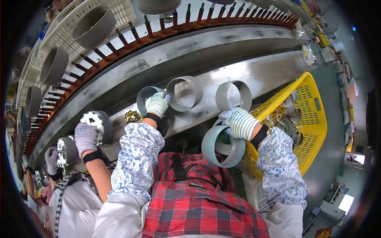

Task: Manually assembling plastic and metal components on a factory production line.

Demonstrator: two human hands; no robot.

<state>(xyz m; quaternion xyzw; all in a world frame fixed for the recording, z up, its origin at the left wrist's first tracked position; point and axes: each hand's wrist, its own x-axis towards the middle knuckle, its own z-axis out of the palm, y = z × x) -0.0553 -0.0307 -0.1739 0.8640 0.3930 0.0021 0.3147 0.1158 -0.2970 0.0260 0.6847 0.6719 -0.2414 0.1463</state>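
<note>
My left hand, in a striped knit glove, grips the rim of a grey metal ring that stands on the steel workbench ledge. A second grey ring stands right beside it, touching my fingers. My right hand, gloved the same way, holds a stack of grey rings below the ledge, close to my chest. A third ring stands on the ledge just above my right hand.
A yellow plastic basket with metal parts sits at my right. A conveyor with dark slats carries grey rings in white crates. At my left a co-worker's gloved hand holds a round part. A gold part lies nearby.
</note>
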